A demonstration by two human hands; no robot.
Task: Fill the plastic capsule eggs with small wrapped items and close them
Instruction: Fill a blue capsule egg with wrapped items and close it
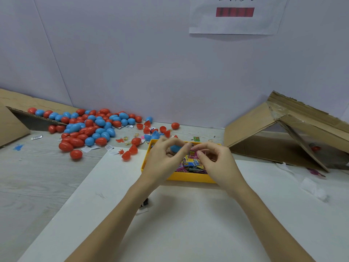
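Left hand (164, 157) gripped blue egg half (175, 148) | right hand (213, 157) pinched something small (unclear what) | advice: steady half, seat item fully.

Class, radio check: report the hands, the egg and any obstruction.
Left hand grips blue egg half. Right hand pinches a small item, too small to identify. Both over yellow tray. Nothing in the way.

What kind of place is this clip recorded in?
Probably a small hand-packing workstation, not a home. A heap of red and blue capsule eggs spills from an opened cardboard box, a yellow tray holds wrapped items, and a printed notice hangs on the plain wall.
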